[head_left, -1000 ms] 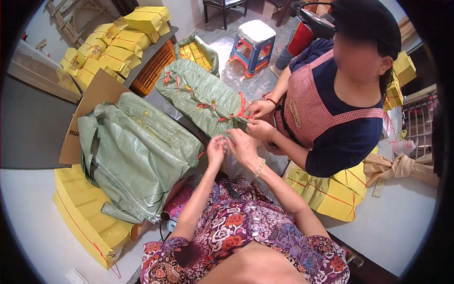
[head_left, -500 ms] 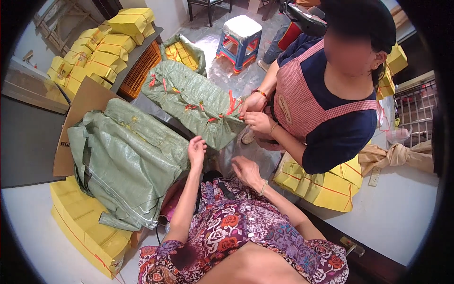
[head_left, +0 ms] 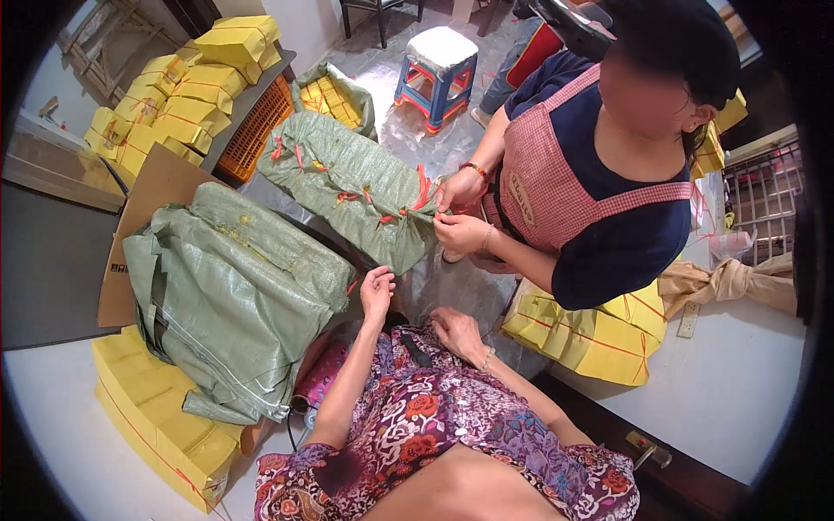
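My left hand (head_left: 377, 291) is raised with fingers apart, holding nothing, next to the edge of a large green woven sack (head_left: 234, 295) lying on yellow packs. My right hand (head_left: 456, 332) rests on my floral-clothed lap, fingers loosely spread, holding nothing. Across from me a person in a pink checked apron (head_left: 556, 187) holds the end of a second green sack (head_left: 352, 187) that is laced with red string, both of that person's hands (head_left: 456, 213) at its end.
Stacks of yellow wrapped packs lie at the lower left (head_left: 161, 425), the far left (head_left: 174, 104) and under the person's arm (head_left: 591, 334). A cardboard sheet (head_left: 143, 217), an orange crate (head_left: 256, 126), a blue and white stool (head_left: 439, 61) and a white table (head_left: 738, 382) surround us.
My hands left the red-strung sack end and drew back toward me; the left stays raised by the big sack, the right dropped to my lap. The other person keeps holding the sack end.
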Motion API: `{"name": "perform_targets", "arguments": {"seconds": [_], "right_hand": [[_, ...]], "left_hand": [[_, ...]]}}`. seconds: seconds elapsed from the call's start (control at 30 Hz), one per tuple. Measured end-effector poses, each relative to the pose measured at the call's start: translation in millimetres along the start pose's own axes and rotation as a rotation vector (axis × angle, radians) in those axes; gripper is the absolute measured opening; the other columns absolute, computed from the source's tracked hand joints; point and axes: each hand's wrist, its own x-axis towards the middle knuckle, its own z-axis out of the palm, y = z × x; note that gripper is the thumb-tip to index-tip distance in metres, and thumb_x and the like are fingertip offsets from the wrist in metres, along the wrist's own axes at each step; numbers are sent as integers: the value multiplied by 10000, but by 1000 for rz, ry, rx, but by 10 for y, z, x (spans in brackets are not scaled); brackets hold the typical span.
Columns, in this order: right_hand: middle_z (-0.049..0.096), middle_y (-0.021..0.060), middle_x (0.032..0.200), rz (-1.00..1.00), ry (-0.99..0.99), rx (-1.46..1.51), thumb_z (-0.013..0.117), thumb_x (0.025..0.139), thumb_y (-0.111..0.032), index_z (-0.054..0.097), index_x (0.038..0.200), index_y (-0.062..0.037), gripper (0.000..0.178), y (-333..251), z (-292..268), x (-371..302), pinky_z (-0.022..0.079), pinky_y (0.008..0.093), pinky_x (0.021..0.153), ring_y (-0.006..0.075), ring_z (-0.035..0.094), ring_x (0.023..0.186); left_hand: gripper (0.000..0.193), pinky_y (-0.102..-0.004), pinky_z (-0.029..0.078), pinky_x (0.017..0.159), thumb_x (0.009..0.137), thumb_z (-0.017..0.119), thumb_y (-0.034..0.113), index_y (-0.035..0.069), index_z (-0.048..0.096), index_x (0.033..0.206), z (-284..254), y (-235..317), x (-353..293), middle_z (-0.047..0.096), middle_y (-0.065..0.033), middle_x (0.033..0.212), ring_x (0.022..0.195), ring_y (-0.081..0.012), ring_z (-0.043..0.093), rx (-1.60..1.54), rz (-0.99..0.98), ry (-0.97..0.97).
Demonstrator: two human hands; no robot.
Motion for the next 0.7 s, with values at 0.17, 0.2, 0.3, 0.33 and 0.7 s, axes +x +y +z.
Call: {"name": "perform_targets", "arguments": {"seconds": [0.17,0.2,0.3,0.33,0.7], "right_hand": [[612,135,868,-1,-20,34,574,814,-148,587,945,-59,159,-45,-48,3,482,413,648,345,598,779],[612,134,879,3,-26,39,572,817,-151,584,944,-59,157,-64,-60,2,481,415,647,348,597,786],[606,128,866,-52,-4,8,572,823,-145,581,948,-65,150,-27,-44,2,481,405,634,329,600,751],[606,128,866,-62,-7,13,572,823,-145,581,948,-65,150,-22,-32,8,481,405,634,329,600,751],[603,115,887,-80,-25,-1,571,830,-147,579,957,-81,144,-43,-92,-32,486,395,634,305,601,742]], "left_hand": [[233,-216,479,620,919,467,89,68,541,1139,-42,-54,-10,637,-63,978,725,-85,581,33,-1,-17],[233,-217,479,620,919,469,90,67,541,1140,-42,-54,-30,637,-64,980,725,-86,582,31,3,-17],[236,-223,480,627,923,465,92,63,539,1145,-4,-56,-77,635,-70,989,739,-96,587,28,-6,-12],[235,-223,480,629,924,463,90,62,539,1144,-6,-51,-88,635,-72,992,744,-97,588,26,-12,-7],[247,-218,480,626,912,474,94,45,536,1146,33,-25,-224,642,-70,978,744,-94,590,7,-40,16]]}}
